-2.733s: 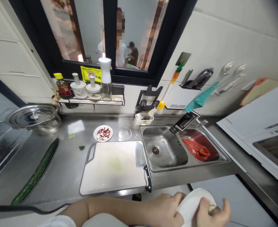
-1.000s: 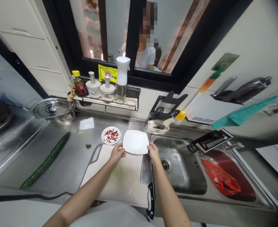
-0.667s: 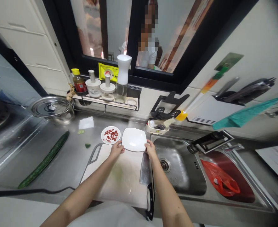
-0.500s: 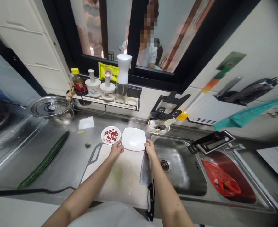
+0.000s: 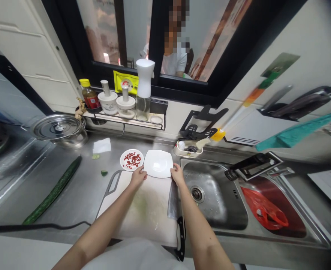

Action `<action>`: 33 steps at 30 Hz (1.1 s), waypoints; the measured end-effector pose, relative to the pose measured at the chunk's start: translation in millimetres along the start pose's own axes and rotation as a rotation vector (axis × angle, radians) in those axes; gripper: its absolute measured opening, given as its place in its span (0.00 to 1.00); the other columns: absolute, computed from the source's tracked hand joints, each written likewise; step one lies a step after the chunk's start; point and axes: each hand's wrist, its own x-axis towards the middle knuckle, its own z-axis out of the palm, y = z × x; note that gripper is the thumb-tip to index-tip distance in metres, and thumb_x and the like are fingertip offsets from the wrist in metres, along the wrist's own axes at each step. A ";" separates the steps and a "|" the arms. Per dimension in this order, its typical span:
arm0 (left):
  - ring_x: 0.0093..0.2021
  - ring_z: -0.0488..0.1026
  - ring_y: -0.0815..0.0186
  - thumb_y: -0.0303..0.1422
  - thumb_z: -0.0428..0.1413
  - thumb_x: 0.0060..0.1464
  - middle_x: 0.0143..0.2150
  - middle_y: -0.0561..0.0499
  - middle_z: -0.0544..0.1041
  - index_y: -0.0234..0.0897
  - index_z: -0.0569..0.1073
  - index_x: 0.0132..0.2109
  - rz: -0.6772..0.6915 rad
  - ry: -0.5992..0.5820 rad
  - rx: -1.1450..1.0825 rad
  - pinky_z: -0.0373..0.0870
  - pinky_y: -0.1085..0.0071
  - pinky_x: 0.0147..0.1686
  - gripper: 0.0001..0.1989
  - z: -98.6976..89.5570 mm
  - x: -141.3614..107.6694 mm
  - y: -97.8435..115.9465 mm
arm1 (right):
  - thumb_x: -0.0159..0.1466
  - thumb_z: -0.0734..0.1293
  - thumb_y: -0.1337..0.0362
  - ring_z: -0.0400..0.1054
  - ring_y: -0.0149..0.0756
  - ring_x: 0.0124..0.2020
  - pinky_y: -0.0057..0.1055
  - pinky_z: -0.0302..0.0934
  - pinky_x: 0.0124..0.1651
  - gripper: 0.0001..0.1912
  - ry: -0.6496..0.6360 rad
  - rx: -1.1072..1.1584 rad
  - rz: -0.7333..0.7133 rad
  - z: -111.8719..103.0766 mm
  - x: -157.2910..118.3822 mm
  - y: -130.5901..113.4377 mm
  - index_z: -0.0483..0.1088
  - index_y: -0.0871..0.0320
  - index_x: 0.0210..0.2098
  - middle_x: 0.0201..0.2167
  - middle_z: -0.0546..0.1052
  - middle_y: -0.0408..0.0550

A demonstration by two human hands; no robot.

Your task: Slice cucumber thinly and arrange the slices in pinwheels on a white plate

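Note:
A white square plate (image 5: 158, 164) with rounded corners lies just behind the cutting board (image 5: 151, 210), bare on top. My left hand (image 5: 138, 176) pinches its near left corner, and my right hand (image 5: 177, 174) grips the near right corner. To the left, close beside the plate, is a small white dish (image 5: 132, 160) of chopped red pieces. On the board's right edge rests a kitchen knife (image 5: 179, 225) with a black handle, partly hidden by my right forearm. A wet greenish smear marks the board.
A long cucumber (image 5: 53, 191) lies on the counter at left, with a small cucumber end (image 5: 104, 173) nearer the board. On the right is a steel sink (image 5: 213, 195) with a red plastic bag (image 5: 263, 210). A lidded pot (image 5: 69, 135) and a seasoning rack (image 5: 126, 118) stand behind.
Both hands keep their hold on the white plate, which stays in nearly the same place. The camera view has shifted slightly.

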 end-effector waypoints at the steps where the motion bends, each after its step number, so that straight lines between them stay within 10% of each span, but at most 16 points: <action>1: 0.21 0.67 0.72 0.24 0.54 0.43 0.18 0.57 0.69 0.28 0.74 0.49 0.013 0.000 0.045 0.66 0.76 0.26 0.22 -0.7 -1.1 1.7 | 0.51 0.61 0.66 0.66 0.33 0.25 0.27 0.62 0.29 0.25 0.001 -0.016 -0.007 -0.9 -0.2 -0.7 0.68 0.63 0.49 0.24 0.73 0.43; 22: 0.32 0.71 0.67 0.27 0.53 0.50 0.28 0.53 0.75 0.35 0.71 0.55 0.201 0.047 0.597 0.64 0.74 0.36 0.23 -7.6 -5.1 -0.4 | 0.55 0.59 0.67 0.68 0.39 0.38 0.30 0.60 0.45 0.23 0.097 -0.263 -0.070 -2.6 -9.8 -12.5 0.70 0.65 0.49 0.33 0.76 0.51; 33: 0.33 0.71 0.65 0.34 0.51 0.52 0.30 0.52 0.74 0.36 0.73 0.48 0.304 0.223 0.371 0.65 0.72 0.37 0.16 -42.8 -44.3 -16.7 | 0.61 0.57 0.62 0.68 0.37 0.38 0.28 0.60 0.43 0.19 0.075 -0.395 -0.175 -38.5 -107.9 -9.9 0.71 0.61 0.47 0.39 0.75 0.52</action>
